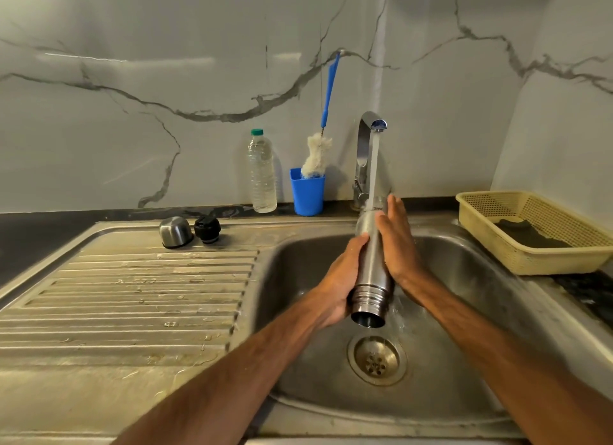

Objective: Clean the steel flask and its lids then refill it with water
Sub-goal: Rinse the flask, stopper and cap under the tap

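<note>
The steel flask (pixel 371 265) is held over the sink basin (pixel 298 268), tilted with its open threaded mouth toward me and its base under the running tap (pixel 368 136). Water streams onto the flask's far end. My left hand (pixel 341 278) grips the flask's left side near the mouth. My right hand (pixel 396 242) lies flat against its right side, fingers straight. The steel cup lid (pixel 175 232) and the black stopper lid (pixel 207 229) stand on the drainboard at the back.
A blue cup (pixel 306 192) holding a bottle brush (pixel 318 155) and a clear plastic water bottle (pixel 262 172) stand by the wall. A beige basket (pixel 530 265) with a dark cloth sits right of the sink. The ribbed drainboard (pixel 132 295) is wet.
</note>
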### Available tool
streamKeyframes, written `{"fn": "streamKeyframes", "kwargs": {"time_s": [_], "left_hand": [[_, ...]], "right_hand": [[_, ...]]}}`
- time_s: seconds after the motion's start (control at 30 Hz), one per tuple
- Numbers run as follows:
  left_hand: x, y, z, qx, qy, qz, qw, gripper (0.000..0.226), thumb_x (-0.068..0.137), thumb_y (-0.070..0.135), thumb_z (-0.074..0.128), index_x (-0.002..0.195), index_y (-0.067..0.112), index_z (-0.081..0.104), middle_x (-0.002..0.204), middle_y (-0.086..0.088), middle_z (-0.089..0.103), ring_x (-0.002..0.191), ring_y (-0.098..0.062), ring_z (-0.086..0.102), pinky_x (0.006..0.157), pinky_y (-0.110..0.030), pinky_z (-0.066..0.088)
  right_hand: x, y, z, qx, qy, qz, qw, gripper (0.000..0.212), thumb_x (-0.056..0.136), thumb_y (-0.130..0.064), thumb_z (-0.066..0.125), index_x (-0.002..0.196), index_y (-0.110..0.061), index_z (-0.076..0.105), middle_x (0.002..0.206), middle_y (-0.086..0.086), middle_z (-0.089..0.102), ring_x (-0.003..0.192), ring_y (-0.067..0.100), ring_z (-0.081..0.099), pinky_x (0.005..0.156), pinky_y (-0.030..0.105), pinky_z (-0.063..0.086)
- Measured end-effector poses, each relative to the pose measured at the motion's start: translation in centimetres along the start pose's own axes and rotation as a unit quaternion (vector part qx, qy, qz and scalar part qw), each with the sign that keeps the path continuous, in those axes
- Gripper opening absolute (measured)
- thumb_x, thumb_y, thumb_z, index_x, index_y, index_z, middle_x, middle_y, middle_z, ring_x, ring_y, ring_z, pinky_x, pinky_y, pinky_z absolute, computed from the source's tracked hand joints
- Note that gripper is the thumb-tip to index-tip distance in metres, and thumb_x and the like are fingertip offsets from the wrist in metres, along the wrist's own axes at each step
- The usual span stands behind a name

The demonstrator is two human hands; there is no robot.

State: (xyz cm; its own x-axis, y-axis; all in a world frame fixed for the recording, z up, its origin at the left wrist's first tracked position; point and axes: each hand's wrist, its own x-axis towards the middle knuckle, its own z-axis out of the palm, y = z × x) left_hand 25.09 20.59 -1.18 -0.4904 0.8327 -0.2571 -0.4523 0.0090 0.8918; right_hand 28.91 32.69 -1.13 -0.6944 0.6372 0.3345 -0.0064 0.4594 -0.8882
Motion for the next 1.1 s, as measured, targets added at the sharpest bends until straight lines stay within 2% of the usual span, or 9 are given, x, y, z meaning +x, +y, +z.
{"fn": "streamKeyframes", "kwargs": {"time_s": [0.07,0.1,0.17,0.27,0.47,0.67,0.8,0.93,1.1], "left_hand": [[0.2,0.0,-0.5,-0.036,0.016,0.014,0.999,0.048,0.101,0.054,0.051,0.126,0.014,0.061,0.092,-0.014,0.075,0.079,-0.026,0.073,0.071,-0.039,0.061],[0.3,0.2,-0.8,-0.061,0.028,0.02,0.998,0.048,0.101,0.054,0.051,0.126,0.015,0.063,0.098,-0.015,0.076,0.083,-0.027,0.074,0.073,-0.039,0.061],[0.4,0.7,-1.3,-0.12,0.035,0.029,0.992,0.05,0.1,0.054,0.052,0.127,0.015,0.067,0.112,-0.016,0.076,0.094,-0.027,0.075,0.082,-0.039,0.06],[0.2,1.2,-1.7,-0.156,0.033,0.031,0.987,0.052,0.096,0.055,0.058,0.128,0.015,0.07,0.12,-0.014,0.074,0.106,-0.027,0.074,0.093,-0.04,0.058],[0.3,0.9,-0.8,-0.104,0.019,-0.014,0.994,0.055,0.094,0.056,0.062,0.128,0.013,0.065,0.109,-0.018,0.075,0.083,-0.027,0.074,0.07,-0.037,0.063],[0.2,0.3,-0.4,-0.051,0.019,-0.021,0.998,0.057,0.092,0.057,0.065,0.128,0.013,0.059,0.102,-0.017,0.075,0.084,-0.028,0.074,0.077,-0.041,0.063],[0.4,0.2,-0.7,-0.04,0.038,-0.005,0.998,0.051,0.093,0.054,0.065,0.124,0.013,0.061,0.102,-0.016,0.076,0.088,-0.029,0.073,0.087,-0.044,0.059],[0.4,0.3,-0.8,-0.064,0.052,0.018,0.996,0.049,0.096,0.05,0.062,0.128,0.014,0.065,0.118,-0.017,0.074,0.114,-0.035,0.07,0.098,-0.048,0.056],[0.4,0.6,-1.2,-0.088,0.04,0.04,0.995,0.048,0.098,0.048,0.059,0.13,0.013,0.066,0.117,-0.016,0.075,0.103,-0.03,0.074,0.086,-0.04,0.061]], "right_hand": [[-0.8,-0.9,1.1,0.003,-0.041,-0.003,0.999,0.068,0.104,-0.052,0.031,0.161,-0.033,0.001,0.169,-0.007,-0.007,0.147,0.004,0.012,0.113,0.022,0.036],[-1.2,-1.2,1.7,-0.014,-0.062,-0.014,0.998,0.068,0.103,-0.055,0.03,0.16,-0.035,0.0,0.169,-0.007,-0.008,0.15,0.01,0.012,0.114,0.031,0.038],[-2.3,-1.6,2.8,-0.098,-0.106,-0.051,0.988,0.064,0.105,-0.055,0.025,0.16,-0.036,-0.002,0.166,-0.012,-0.017,0.154,0.013,-0.008,0.125,0.047,0.01],[-3.4,-2.2,3.3,-0.135,-0.146,-0.085,0.976,0.063,0.105,-0.054,0.022,0.16,-0.031,-0.001,0.163,-0.017,-0.024,0.148,0.007,-0.028,0.119,0.036,-0.012],[-1.3,-1.7,1.0,-0.04,-0.092,-0.046,0.994,0.056,0.106,-0.049,0.022,0.16,-0.034,0.015,0.167,-0.015,-0.008,0.151,0.002,-0.012,0.125,0.04,-0.001],[-0.2,-0.5,-0.3,0.038,-0.057,-0.021,0.997,0.063,0.095,-0.065,0.024,0.154,-0.047,0.011,0.168,-0.016,-0.003,0.154,0.007,0.005,0.125,0.05,0.016],[-0.7,-0.7,0.3,0.032,-0.056,-0.032,0.997,0.065,0.098,-0.06,0.02,0.157,-0.039,0.002,0.167,-0.015,-0.009,0.152,0.002,-0.004,0.127,0.046,0.01],[-1.7,-0.9,1.4,-0.072,-0.083,-0.046,0.993,0.069,0.097,-0.064,0.011,0.159,-0.035,-0.001,0.165,-0.014,-0.019,0.15,0.004,-0.019,0.126,0.045,-0.003],[-2.4,-1.2,2.3,-0.097,-0.096,-0.092,0.986,0.063,0.101,-0.06,0.014,0.16,-0.037,0.009,0.165,-0.021,-0.013,0.15,0.001,-0.02,0.122,0.043,-0.008]]}}
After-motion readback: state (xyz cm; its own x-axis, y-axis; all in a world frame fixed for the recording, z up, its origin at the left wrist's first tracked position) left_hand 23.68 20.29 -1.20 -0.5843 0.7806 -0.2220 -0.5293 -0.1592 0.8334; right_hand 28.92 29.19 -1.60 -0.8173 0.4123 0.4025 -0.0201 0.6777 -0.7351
